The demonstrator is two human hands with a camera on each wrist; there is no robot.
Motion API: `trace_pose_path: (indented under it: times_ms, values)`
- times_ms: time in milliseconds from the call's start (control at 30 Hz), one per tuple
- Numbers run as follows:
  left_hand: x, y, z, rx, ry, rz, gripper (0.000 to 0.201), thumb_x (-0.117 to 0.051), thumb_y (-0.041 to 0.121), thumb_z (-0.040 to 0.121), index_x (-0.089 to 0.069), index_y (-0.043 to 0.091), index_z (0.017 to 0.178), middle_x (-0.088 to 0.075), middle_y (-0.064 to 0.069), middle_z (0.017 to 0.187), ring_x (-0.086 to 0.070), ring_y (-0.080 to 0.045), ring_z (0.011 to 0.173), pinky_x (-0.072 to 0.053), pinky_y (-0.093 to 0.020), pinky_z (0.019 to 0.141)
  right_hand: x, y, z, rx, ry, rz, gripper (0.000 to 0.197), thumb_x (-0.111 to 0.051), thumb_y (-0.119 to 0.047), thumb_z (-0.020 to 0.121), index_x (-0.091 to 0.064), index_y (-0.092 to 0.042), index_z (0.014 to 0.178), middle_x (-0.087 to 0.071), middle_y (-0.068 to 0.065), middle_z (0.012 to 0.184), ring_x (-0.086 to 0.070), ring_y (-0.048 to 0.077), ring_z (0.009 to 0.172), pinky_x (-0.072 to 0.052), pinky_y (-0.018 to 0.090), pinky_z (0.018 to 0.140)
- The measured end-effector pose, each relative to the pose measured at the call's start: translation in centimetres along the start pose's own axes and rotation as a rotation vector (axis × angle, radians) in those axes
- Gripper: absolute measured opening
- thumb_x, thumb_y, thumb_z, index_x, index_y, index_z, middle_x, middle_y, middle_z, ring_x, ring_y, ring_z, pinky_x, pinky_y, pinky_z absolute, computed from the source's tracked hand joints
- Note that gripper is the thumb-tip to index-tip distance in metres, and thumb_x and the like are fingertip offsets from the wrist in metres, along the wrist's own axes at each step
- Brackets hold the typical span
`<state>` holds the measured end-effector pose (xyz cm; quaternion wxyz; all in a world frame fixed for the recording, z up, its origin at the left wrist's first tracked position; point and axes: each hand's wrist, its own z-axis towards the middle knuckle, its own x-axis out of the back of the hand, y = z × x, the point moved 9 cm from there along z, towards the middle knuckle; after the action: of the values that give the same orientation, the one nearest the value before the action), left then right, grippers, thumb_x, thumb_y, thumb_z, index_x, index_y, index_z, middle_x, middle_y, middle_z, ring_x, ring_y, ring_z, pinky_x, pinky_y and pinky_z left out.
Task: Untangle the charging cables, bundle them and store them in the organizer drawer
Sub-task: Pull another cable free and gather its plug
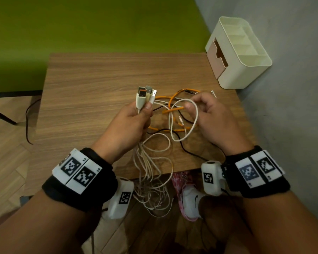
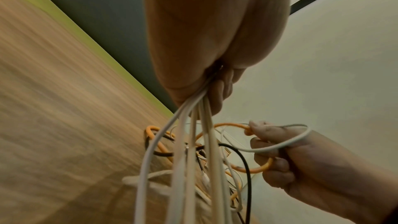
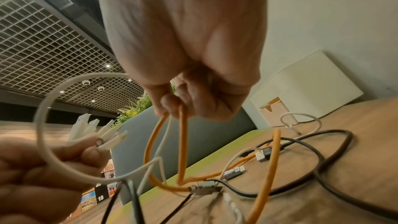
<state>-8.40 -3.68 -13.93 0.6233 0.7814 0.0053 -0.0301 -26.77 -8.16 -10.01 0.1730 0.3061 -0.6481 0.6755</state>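
Observation:
My left hand (image 1: 136, 114) grips a bunch of several white cables just below their USB plugs (image 1: 145, 93), which stick up above the fist. Their long ends (image 1: 151, 180) hang off the table's near edge. My right hand (image 1: 202, 109) pinches an orange cable (image 1: 173, 109) together with a white cable loop (image 1: 193, 116), lifted above the tangle. In the right wrist view the orange cable (image 3: 183, 142) hangs in a loop from my fingers. A black cable (image 1: 182, 142) and more orange cable (image 1: 165, 129) lie tangled on the wooden table (image 1: 92, 99).
The cream organizer (image 1: 246, 57) with its pink drawer (image 1: 216, 59) stands at the table's back right corner against a grey wall. A small white connector (image 1: 213, 93) lies near it. A thin black wire (image 1: 27, 123) hangs at the table's left side. A foot in a white sock (image 1: 191, 202) shows below the table.

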Motion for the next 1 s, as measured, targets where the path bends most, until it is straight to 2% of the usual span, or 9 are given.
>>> trace_pose_path:
  times_ms: [100,167,267,333,500,667,767,867,1000]
  values:
    - [-0.1,0.0,0.1,0.003,-0.003,-0.005,0.034,-0.038,0.024,0.106,-0.043,0.019,0.072,-0.034,0.009,0.055,-0.027,-0.006,0.047,-0.022,-0.027,0.049,-1.3,0.0,-0.1,0.027,-0.138,0.094,0.013,-0.060,-0.035,0.094,-0.070,-0.043,0.098,-0.071,-0.012,0.085,-0.066,0.010,0.077,-0.055,0.041,0.073]
    - [-0.1,0.0,0.1,0.004,0.006,-0.004,0.034,-0.038,0.024,0.105,-0.043,0.019,0.073,-0.034,0.008,0.056,-0.027,-0.006,0.047,-0.021,-0.027,0.049,-1.8,-0.1,-0.3,0.022,-0.202,0.070,0.017,-0.062,-0.033,0.092,-0.071,-0.047,0.094,-0.071,-0.014,0.088,-0.066,0.010,0.083,-0.054,0.037,0.074]
    - [-0.1,0.0,0.2,0.004,0.006,0.008,0.032,-0.038,0.025,0.105,-0.043,0.018,0.075,-0.033,0.007,0.057,-0.026,-0.007,0.048,-0.020,-0.027,0.049,-1.8,1.1,-0.3,-0.065,-0.260,-0.265,0.018,-0.060,-0.022,0.092,-0.069,-0.031,0.079,-0.066,-0.008,0.082,-0.059,0.011,0.076,-0.044,0.028,0.062]
    - [-0.1,0.1,0.1,0.007,0.009,0.021,0.031,-0.038,0.024,0.105,-0.043,0.017,0.076,-0.032,0.005,0.058,-0.026,-0.008,0.049,-0.019,-0.029,0.050,-1.8,2.1,-0.4,-0.120,-0.310,-0.449,0.017,-0.056,-0.022,0.092,-0.071,-0.021,0.084,-0.064,-0.001,0.089,-0.058,0.015,0.078,-0.043,0.029,0.060]
    - [-0.2,0.2,0.2,-0.005,0.003,0.029,0.030,-0.038,0.024,0.105,-0.043,0.017,0.076,-0.032,0.006,0.057,-0.024,-0.008,0.049,-0.018,-0.031,0.051,-2.5,1.0,-0.8,-0.054,-0.402,-0.417,0.017,-0.058,-0.026,0.090,-0.066,-0.036,0.101,-0.045,-0.011,0.111,-0.038,0.007,0.109,-0.035,0.032,0.092]
    - [-0.3,0.0,0.3,-0.012,-0.001,0.023,0.032,-0.038,0.023,0.105,-0.041,0.018,0.074,-0.032,0.008,0.055,-0.024,-0.007,0.047,-0.020,-0.028,0.048,-2.9,-1.7,-1.1,0.133,-0.336,-0.088,0.025,-0.064,-0.007,0.084,-0.072,-0.031,0.089,-0.063,-0.013,0.099,-0.057,0.005,0.095,-0.049,0.033,0.087]
    - [-0.3,0.1,0.3,-0.012,0.003,0.030,0.032,-0.038,0.023,0.105,-0.041,0.019,0.074,-0.033,0.008,0.055,-0.025,-0.007,0.047,-0.020,-0.028,0.048,-3.0,-2.3,-1.2,0.151,-0.302,0.008,0.025,-0.058,-0.014,0.084,-0.073,-0.035,0.085,-0.068,-0.018,0.090,-0.062,0.003,0.088,-0.051,0.029,0.081]
    - [-0.4,0.2,0.3,-0.012,0.004,0.023,0.033,-0.038,0.024,0.106,-0.042,0.019,0.073,-0.033,0.008,0.055,-0.025,-0.007,0.046,-0.021,-0.026,0.047,-3.1,-2.5,-1.1,0.205,-0.229,-0.046,0.013,-0.063,-0.026,0.091,-0.072,-0.031,0.083,-0.066,-0.018,0.080,-0.060,0.003,0.074,-0.044,0.022,0.066]
    - [-0.5,0.1,0.4,-0.018,-0.017,0.023,0.032,-0.040,0.030,0.103,-0.044,0.021,0.072,-0.034,0.009,0.055,-0.027,-0.008,0.046,-0.024,-0.026,0.047,-4.6,-2.5,-1.2,0.293,-0.245,-0.215,0.012,-0.074,-0.031,0.084,-0.067,-0.022,0.084,-0.055,-0.014,0.084,-0.051,0.001,0.078,-0.037,0.017,0.068]
